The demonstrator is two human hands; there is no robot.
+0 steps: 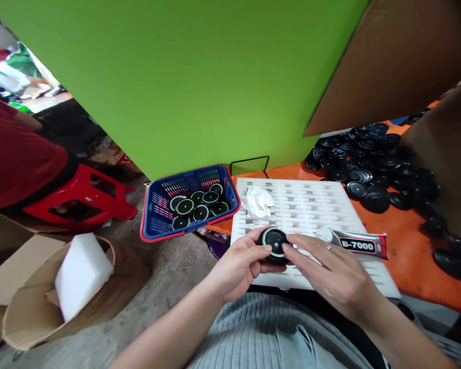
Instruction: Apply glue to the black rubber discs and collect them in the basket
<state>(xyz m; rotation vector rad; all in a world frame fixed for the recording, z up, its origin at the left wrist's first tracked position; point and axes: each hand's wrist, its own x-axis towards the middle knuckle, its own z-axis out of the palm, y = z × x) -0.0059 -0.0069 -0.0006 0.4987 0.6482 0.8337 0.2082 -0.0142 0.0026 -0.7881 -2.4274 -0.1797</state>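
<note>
Between my two hands is a round black disc-shaped part [273, 242] with a pale ring around its face. My left hand [241, 266] grips it from the left side, thumb on the face and fingers beneath. My right hand [330, 266] is closed at its right edge, fingertips pressed on the ring. Under both hands lies a white foam tray [311, 205] with rows of slots. A B-7000 glue tube [359, 244] rests on it just beyond my right hand. Crumpled white tissue [258, 201] sits on the tray's upper left.
Left of the tray, a blue basket [153, 215] with a red rim holds several ringed discs. Loose black discs [376, 169] are heaped on the orange table [411, 277] at right. A green panel [200, 87] rises behind. A person in red [19, 148] and a red stool [84, 197] are at left.
</note>
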